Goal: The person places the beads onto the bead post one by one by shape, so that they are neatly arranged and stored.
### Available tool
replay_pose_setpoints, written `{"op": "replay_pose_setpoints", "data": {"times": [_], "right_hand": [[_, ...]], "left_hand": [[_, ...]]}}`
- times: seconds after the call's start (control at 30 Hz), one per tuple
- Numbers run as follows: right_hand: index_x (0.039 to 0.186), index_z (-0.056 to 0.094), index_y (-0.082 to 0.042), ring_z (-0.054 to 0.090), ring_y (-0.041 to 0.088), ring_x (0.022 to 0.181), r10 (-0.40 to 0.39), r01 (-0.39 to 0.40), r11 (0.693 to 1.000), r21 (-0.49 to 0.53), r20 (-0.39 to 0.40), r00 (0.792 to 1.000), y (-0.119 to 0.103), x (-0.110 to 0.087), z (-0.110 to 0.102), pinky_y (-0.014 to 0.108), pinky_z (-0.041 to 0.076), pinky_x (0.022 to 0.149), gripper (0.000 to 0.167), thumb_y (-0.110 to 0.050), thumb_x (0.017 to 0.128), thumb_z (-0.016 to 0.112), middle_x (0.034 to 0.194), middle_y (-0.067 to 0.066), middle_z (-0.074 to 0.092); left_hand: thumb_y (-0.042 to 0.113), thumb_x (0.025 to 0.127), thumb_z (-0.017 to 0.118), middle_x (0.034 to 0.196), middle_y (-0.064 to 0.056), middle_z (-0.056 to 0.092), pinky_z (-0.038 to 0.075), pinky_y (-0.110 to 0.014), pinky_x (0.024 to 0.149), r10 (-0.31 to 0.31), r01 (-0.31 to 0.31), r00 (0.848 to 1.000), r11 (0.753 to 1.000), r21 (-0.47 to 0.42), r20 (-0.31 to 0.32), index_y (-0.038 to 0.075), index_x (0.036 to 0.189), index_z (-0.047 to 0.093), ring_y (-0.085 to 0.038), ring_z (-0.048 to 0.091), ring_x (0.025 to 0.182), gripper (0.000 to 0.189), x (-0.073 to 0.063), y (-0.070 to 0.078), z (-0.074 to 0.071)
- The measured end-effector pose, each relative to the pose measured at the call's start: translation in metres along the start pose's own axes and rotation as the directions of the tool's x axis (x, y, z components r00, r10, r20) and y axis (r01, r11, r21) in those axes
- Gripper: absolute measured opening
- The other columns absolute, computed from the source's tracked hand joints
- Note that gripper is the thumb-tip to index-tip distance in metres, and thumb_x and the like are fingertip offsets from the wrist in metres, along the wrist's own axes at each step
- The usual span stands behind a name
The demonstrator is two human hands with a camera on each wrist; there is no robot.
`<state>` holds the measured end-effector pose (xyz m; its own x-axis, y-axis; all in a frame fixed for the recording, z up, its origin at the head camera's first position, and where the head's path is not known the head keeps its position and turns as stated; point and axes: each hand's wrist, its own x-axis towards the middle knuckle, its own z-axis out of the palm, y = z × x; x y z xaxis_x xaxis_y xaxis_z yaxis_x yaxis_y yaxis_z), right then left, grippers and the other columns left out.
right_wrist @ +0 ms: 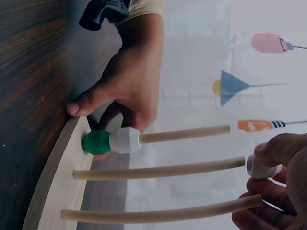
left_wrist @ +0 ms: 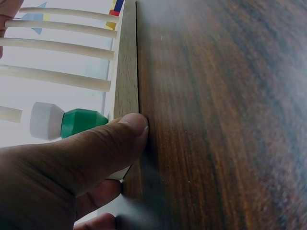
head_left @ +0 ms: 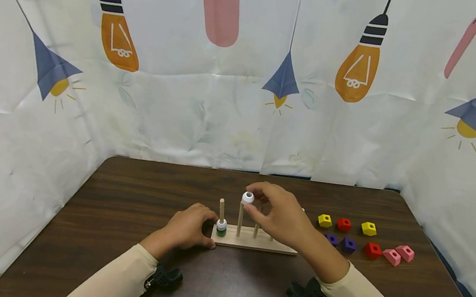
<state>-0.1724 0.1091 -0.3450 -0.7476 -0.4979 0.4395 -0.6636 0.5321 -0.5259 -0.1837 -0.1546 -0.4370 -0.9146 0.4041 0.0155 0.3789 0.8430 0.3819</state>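
A wooden base with upright pegs (head_left: 262,244) stands on the brown table. My left hand (head_left: 188,225) grips its left end, the thumb (left_wrist: 133,123) pressed on the front edge. On the leftmost peg (right_wrist: 187,134) a white bead (right_wrist: 125,140) sits on top of a green bead (right_wrist: 96,142). Between thumb and fingers my right hand (head_left: 281,213) pinches another white bead (head_left: 248,198), its hole facing the tip of the second peg (right_wrist: 158,171). In the right wrist view the bead is right at that tip. The pegs farther right are partly behind the right hand.
Right of the base lie loose blocks with holes: yellow (head_left: 325,220), red (head_left: 344,224), purple (head_left: 348,246) and pink (head_left: 404,253). A white curtain (head_left: 222,132) with printed lamps hangs behind the table (head_left: 137,191).
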Motion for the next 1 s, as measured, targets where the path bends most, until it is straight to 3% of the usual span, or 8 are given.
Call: {"op": "replay_pose_setpoints", "data": {"times": [0.37,0.63,1.0], "right_hand": [[0.125,0.066,-0.011,0.063,0.012,0.095,0.018,-0.018,1.0,-0.015,0.013,1.0,-0.008,0.005,0.006,0.032,0.053,0.077,0.036,-0.019,0.092,0.079,0.108,-0.006,0.068],[0.126,0.065,-0.012,0.063,0.013,0.098,0.012,-0.013,1.0,0.01,0.029,0.999,-0.015,0.011,0.014,0.034,0.053,0.085,0.036,-0.02,0.094,0.078,0.11,-0.006,0.067],[0.123,0.066,-0.011,0.063,0.012,0.093,0.006,-0.007,0.999,0.054,0.019,1.0,-0.024,0.018,0.027,0.034,0.054,0.081,0.033,-0.016,0.093,0.078,0.105,-0.006,0.067]], "left_hand": [[0.038,0.067,0.097,0.111,0.007,0.067,0.052,-0.054,0.08,0.0,0.0,1.0,1.0,0.007,-0.004,0.025,0.109,0.073,-0.02,0.058,0.112,0.05,0.0,-0.001,0.001],[0.037,0.067,0.097,0.112,0.006,0.068,0.052,-0.055,0.081,0.0,0.0,1.0,1.0,-0.002,-0.003,0.025,0.109,0.074,-0.02,0.058,0.114,0.05,0.0,-0.002,0.002],[0.036,0.066,0.098,0.112,0.007,0.068,0.051,-0.057,0.081,0.009,-0.009,1.0,1.0,-0.02,-0.004,0.025,0.109,0.074,-0.021,0.058,0.115,0.05,-0.001,-0.001,0.0]]}}
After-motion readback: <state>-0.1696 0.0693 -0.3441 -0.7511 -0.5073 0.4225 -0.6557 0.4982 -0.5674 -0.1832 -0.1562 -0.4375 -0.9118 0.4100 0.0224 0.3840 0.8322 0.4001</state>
